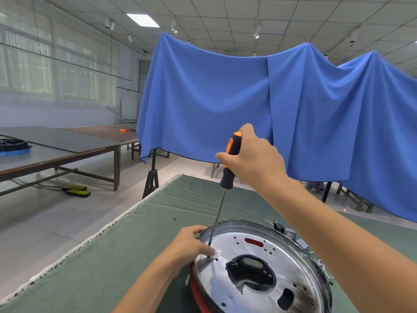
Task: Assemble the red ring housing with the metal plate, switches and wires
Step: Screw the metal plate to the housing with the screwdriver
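The round, shiny metal plate [259,263] with its large dark central cut-out sits on the red ring housing [195,288], of which only a red arc shows under the plate's left edge. Both rest on the green felt-covered surface [126,251], close to the person.

The right hand [252,159] is wrapped firmly round the black-and-orange handle of a long-shafted screwdriver [230,163], held nearly upright with its tip down on the plate near the left rim. The left hand [191,243] rests on the plate's edge, its fingertips [211,251] bunched right at the tip; whether they pinch a screw there is too small to tell.

The plate looks stiff, thin and smooth, so it probably slides easily on the housing and should be steadied by pressing at the rim, as the left hand does. The cut-out edges look sharp and are best avoided. The housing appears rigid plastic, light enough to shift under a turning force. Two small loose screws [173,218] lie on the felt beyond the plate; they are tiny and would roll or get lost easily. Small switch parts and wires [282,229] sit at the plate's far rim.
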{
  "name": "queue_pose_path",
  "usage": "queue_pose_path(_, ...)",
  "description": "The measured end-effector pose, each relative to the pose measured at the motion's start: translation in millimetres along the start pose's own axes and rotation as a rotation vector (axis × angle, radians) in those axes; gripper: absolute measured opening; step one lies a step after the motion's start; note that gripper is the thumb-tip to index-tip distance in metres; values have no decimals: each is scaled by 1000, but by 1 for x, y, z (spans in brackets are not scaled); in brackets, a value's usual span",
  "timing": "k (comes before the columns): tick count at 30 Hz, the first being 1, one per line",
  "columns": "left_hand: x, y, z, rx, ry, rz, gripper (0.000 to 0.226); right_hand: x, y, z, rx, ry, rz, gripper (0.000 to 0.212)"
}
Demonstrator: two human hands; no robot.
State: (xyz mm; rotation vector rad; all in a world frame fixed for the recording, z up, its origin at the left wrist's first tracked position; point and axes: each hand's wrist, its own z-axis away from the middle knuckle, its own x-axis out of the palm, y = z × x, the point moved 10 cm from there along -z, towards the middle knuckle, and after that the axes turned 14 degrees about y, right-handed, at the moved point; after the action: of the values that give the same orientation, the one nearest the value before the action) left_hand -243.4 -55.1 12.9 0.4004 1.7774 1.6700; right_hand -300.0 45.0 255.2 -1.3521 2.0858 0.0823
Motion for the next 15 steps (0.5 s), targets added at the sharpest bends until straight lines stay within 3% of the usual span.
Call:
queue_pose_path(5, 2, 5, -4, 3, -10, -118, 37, 32, 20, 32, 223, -124, -395, 20)
queue_pose_path(15, 5, 6, -2, 18, -25, -218, 36, 28, 26, 31, 270, 29, -511, 18)
